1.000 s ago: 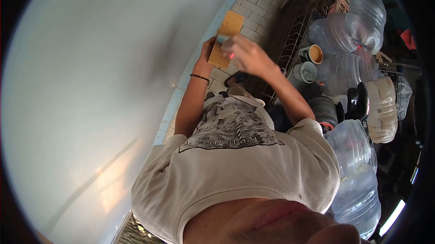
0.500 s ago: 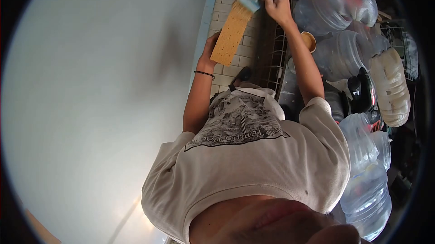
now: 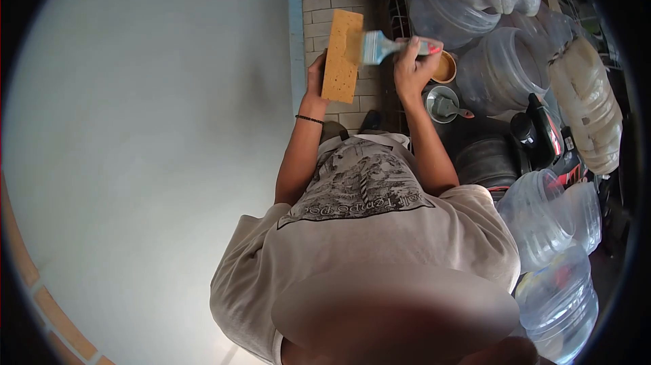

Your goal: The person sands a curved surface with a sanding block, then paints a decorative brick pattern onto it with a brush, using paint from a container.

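Observation:
My left hand [image 3: 315, 82] grips a pitted ochre brick [image 3: 341, 70] from its left side and holds it tilted above the tiled floor. My right hand [image 3: 413, 72] is closed around the handle of a flat paintbrush [image 3: 377, 48]. The bristles touch the brick's right edge near its middle, and their tips blur against it. Close beside my right hand stands a cup of ochre paint [image 3: 444, 68]. Below that, a small pot [image 3: 442, 103] has another brush [image 3: 450, 107] resting in it.
A pale wall [image 3: 149, 128] fills the left side. To the right are several large clear plastic bottles [image 3: 502, 63], a cloudy plastic bottle [image 3: 584, 104] and a black and red power tool [image 3: 542, 134]. Light tiles [image 3: 325, 2] cover the narrow floor ahead.
The brush has moved from the brick's far end down to its right edge and now lies nearly level. The brick stands more upright. The view has shifted, revealing the pot.

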The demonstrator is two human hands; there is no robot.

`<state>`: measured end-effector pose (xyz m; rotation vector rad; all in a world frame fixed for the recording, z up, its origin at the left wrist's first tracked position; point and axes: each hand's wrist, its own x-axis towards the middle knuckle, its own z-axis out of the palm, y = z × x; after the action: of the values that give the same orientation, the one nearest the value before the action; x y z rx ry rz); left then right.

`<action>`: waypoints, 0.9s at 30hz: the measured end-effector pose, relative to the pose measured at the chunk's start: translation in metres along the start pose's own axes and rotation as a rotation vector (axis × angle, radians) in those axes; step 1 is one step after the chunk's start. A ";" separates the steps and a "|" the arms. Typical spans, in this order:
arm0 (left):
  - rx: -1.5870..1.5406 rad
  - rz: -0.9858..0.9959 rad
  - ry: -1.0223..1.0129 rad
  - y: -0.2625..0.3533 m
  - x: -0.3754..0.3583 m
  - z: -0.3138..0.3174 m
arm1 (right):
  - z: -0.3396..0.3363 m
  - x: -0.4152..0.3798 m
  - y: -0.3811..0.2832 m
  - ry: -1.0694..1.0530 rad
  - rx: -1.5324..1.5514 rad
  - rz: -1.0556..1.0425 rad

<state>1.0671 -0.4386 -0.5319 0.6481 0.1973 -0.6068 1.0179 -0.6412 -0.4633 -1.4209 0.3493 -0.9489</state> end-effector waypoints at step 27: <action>-0.054 -0.441 -0.548 0.041 0.177 0.095 | 0.042 0.136 -0.039 0.416 -0.008 -0.239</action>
<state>1.2338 -0.5538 -0.4993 0.3641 -0.1626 -1.1748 1.1167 -0.7071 -0.3754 -1.2845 0.4974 -1.4464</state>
